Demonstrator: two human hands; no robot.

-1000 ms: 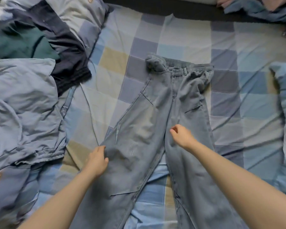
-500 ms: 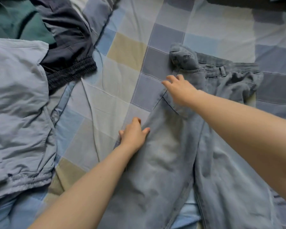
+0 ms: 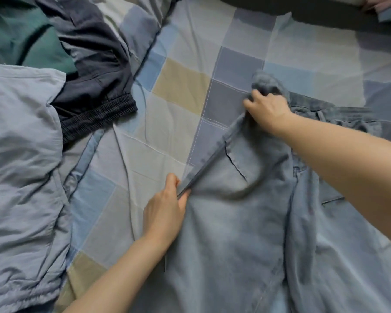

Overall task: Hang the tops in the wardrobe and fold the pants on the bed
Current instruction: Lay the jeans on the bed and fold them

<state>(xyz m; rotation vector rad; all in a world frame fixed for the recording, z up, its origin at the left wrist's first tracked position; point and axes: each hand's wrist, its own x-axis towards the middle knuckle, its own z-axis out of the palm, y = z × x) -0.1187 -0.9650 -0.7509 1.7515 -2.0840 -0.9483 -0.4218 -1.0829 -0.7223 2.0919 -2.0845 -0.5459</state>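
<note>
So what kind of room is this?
Probably a bedroom. A checked bedsheet covers what looks like a bed, with jeans laid flat on it and other clothes piled beside them.

I am seeing matt, faded denim jeans [image 3: 235,222] lying on a soft, creased checked cotton bedsheet [image 3: 178,86].

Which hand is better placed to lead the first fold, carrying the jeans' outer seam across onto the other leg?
Left. The left hand pinches the outer seam of the jeans mid-thigh, already lifted. The right hand grips the bunched waistband corner, better suited to following.
</note>
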